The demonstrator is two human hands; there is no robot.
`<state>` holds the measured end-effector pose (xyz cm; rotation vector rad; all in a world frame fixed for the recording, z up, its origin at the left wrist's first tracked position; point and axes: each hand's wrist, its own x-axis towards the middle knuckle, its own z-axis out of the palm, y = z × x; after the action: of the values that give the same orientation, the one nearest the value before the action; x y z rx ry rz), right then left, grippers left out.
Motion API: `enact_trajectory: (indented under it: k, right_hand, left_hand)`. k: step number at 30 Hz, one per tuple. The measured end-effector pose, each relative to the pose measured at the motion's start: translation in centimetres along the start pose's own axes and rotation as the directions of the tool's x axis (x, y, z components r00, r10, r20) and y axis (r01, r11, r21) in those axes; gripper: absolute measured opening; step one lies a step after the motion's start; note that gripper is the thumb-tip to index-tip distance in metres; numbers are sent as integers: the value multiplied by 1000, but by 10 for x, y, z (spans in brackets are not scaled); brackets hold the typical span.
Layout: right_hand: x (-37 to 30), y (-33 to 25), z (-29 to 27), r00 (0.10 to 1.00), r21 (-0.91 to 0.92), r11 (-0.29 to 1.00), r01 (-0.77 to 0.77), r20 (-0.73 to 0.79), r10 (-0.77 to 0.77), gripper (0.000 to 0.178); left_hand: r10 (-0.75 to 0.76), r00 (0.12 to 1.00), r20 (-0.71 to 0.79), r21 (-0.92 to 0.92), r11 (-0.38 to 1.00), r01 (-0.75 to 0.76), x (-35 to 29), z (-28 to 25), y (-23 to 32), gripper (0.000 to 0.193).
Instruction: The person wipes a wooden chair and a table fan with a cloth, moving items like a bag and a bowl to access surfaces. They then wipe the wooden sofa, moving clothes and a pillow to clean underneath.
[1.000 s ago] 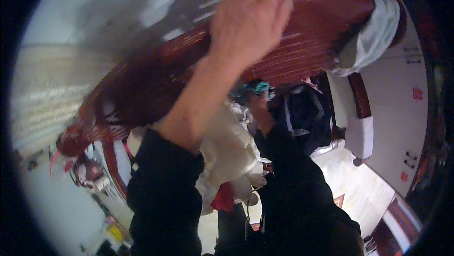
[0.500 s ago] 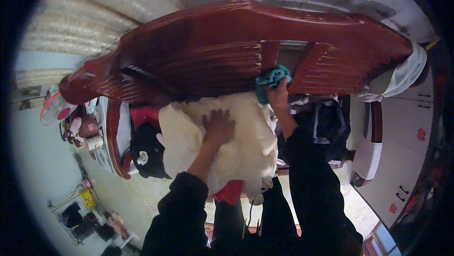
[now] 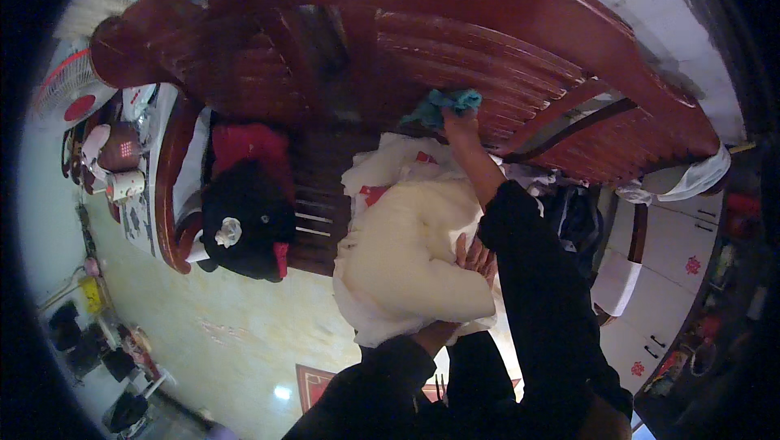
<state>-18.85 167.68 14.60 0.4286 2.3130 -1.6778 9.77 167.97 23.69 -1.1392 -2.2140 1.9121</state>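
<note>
My right hand (image 3: 461, 125) is closed round a crumpled teal cloth (image 3: 443, 104), up against the slatted back of a dark red wooden bench (image 3: 455, 50). Below it a bulky cream quilt (image 3: 406, 233) is bundled in front of me. My left forearm passes behind a fold of it. The fingers of my left hand (image 3: 477, 260) come out at the quilt's right side, curled against it; the rest of that hand is hidden. White bedding (image 3: 390, 151) with red patches lies behind the quilt.
Black and red clothes (image 3: 248, 212) lie on the bench seat at the left, beside its armrest (image 3: 166, 188). A fan (image 3: 77, 99) and a table with small things stand further left. Dark clothing (image 3: 573, 216) lies at the right, before white cabinets (image 3: 666, 277).
My left hand has gone from lying flat on the quilt to curling round it, and the quilt is gathered up, baring seat slats. The cloth sits further left on the backrest. The view has shifted.
</note>
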Motion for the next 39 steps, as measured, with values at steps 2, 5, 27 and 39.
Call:
enact_trajectory:
  k: [2,5,27,39]
  right_hand:
    - [-4,-34,2,980,-62,993,102,177,-89,52]
    - [-11,-64,-4,858,-337,824,455,414,-305,54]
    - [-215,-163,-125,935,854,516,68,125,-331,53]
    - [-250,-27,-92,997,810,582,-73,49,57,44]
  left_hand:
    - [190,971,148,684,689,-239,3,-9,-2,52]
    - [-209,912,353,918,268,-294,20,-11,-9,52]
    - [-527,674,518,-763,-641,84,-110,214,-92,67]
    - [-381,916,-128,-933,-267,-241,-62,65,-55,62]
